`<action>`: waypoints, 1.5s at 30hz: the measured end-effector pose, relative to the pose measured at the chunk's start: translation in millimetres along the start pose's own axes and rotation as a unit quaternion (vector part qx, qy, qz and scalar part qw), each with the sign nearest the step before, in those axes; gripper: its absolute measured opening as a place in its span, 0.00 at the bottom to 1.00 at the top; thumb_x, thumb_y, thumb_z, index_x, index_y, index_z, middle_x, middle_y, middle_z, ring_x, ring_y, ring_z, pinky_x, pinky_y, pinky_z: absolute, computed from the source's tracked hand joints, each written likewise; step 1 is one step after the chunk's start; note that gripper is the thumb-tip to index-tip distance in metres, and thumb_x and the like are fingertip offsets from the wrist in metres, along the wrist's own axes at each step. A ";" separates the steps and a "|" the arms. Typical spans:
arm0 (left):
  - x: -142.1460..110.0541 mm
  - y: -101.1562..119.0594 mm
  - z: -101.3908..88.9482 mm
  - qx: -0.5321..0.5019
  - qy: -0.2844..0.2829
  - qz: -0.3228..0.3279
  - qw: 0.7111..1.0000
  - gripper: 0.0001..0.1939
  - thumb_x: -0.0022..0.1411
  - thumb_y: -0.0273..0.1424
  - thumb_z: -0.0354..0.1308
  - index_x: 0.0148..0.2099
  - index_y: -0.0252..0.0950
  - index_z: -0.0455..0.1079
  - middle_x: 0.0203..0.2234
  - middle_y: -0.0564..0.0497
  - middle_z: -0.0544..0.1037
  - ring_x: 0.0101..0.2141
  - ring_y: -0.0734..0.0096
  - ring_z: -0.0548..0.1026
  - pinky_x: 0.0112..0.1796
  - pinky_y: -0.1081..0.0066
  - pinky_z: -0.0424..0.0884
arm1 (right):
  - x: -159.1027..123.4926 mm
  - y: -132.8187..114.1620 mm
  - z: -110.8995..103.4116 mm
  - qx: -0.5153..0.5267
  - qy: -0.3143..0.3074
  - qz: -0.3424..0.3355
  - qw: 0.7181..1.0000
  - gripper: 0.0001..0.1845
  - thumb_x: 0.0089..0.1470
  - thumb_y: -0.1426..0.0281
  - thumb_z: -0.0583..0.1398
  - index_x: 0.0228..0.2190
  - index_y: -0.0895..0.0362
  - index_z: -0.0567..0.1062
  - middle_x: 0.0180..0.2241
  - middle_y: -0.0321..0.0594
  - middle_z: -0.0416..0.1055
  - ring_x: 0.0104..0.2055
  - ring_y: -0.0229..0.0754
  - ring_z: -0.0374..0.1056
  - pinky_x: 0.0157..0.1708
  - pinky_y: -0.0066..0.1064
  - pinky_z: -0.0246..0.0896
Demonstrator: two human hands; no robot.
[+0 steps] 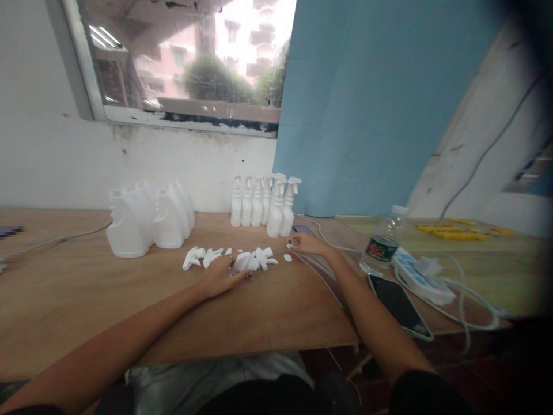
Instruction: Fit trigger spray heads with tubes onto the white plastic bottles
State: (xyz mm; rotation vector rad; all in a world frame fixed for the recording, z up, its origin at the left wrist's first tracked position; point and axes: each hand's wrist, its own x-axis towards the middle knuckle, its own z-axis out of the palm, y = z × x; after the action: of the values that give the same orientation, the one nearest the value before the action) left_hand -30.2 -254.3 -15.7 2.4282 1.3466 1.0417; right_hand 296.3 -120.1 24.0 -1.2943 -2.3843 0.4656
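Around a white trigger spray head (242, 263) in the middle of the table, my left hand (220, 276) is closed, thumb in front and fingers partly hidden behind it. More spray heads lie on both sides, one pair at the left (193, 257) and others at the right (262, 257). My right hand (307, 243) is farther right, its fingers drawn together at a small white piece (288, 246). A flat white oval piece (287, 257) lies on the wood just below those fingertips.
Several white bottles without spray heads (127, 227) stand at the left. Upright spray bottles (275, 222) with heads on are grouped behind my hands. At the right are a water bottle (381, 248), a phone (400, 305), a power strip (423, 279) and loose cables.
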 end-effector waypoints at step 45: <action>17.0 3.0 -29.5 -0.634 -0.014 -0.193 0.749 0.24 0.58 0.55 0.46 0.36 0.38 0.60 0.22 0.55 0.67 0.19 0.76 0.63 0.21 0.74 0.59 | -0.3 -129.2 19.6 0.385 0.124 -0.053 0.913 0.36 0.52 0.38 0.48 0.29 0.59 0.72 0.18 0.39 0.69 0.20 0.40 0.67 0.25 0.31 0.63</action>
State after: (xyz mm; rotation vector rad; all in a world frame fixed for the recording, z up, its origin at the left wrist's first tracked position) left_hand -41.5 -247.6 15.8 1.0711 0.6194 1.1796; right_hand 193.9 -189.4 66.4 -0.7911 -1.7464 1.0088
